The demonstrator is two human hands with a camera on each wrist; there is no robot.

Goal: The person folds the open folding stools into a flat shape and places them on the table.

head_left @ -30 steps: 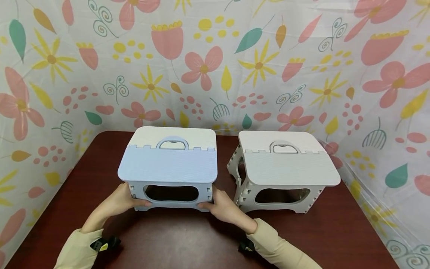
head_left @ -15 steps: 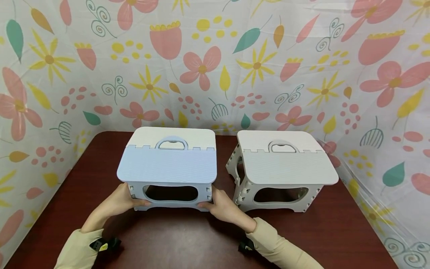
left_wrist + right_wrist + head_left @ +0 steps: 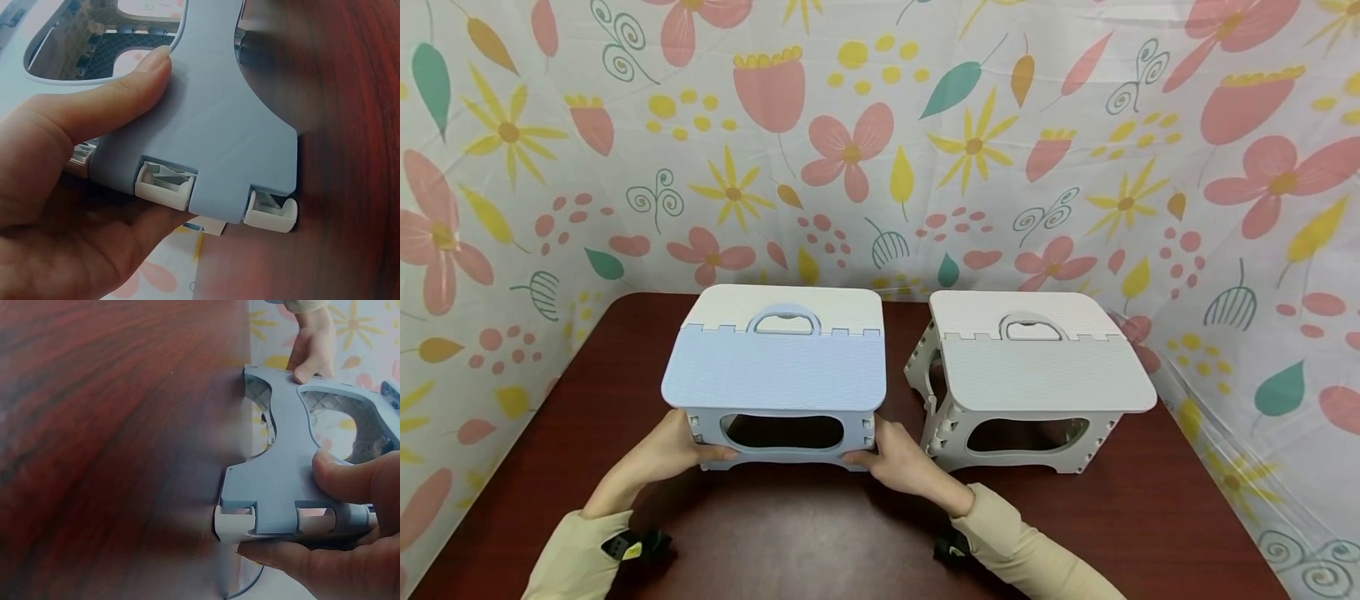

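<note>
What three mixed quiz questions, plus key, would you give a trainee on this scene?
1. True or false: the gray stool stands unfolded on the table.

2. Multiple choice: what do the left grip and the right grip both hold?
A. the gray stool
B. the blue stool
C. the floral backdrop

3. Fill the blank: in the left wrist view, the left grip's ____ lies across the blue stool's side panel.

Key: 1 true; 2 B; 3 thumb.
</note>
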